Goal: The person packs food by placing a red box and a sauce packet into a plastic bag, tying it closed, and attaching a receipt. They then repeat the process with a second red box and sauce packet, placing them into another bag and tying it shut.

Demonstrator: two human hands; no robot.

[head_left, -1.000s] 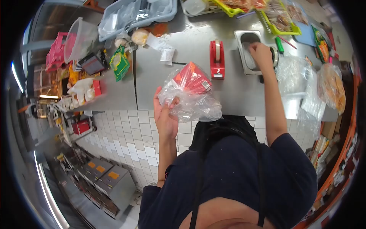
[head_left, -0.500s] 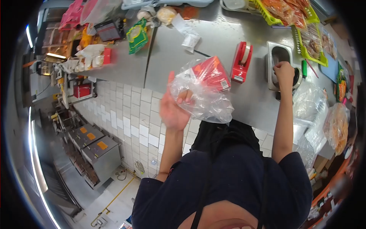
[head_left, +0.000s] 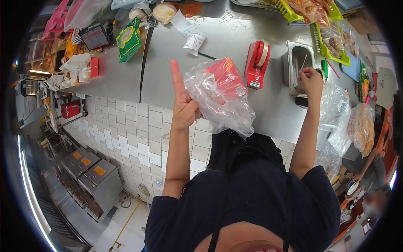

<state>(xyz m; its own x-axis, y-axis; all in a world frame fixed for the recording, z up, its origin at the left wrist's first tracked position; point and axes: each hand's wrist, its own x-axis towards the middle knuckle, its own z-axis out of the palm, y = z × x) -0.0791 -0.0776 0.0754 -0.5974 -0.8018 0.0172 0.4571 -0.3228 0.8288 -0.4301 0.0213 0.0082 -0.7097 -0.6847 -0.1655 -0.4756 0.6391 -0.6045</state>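
My left hand (head_left: 184,105) grips the left side of a clear plastic bag (head_left: 226,109), with the index finger stretched upward and the other fingers curled. Inside the bag, a red box (head_left: 228,77) rests over the steel counter's front edge. At the right, my right hand (head_left: 311,82) is pinched at the rim of a metal container (head_left: 289,71). A thin pale strip (head_left: 303,62) rises out of the container beside my fingertips. Between the bag and the container stands a red tape dispenser (head_left: 257,65).
The steel counter (head_left: 168,54) holds a receipt (head_left: 194,42) and a green packet (head_left: 129,42). Yellow-green baskets (head_left: 336,54) of packed food stand at the back right. Plastic bags (head_left: 334,105) lie right of my right arm. A co-worker's arm (head_left: 369,164) shows at far right.
My left hand has turned and closed more, its index finger now pointing up. The pale strip at my right fingertips now shows. The whole view has shifted slightly.
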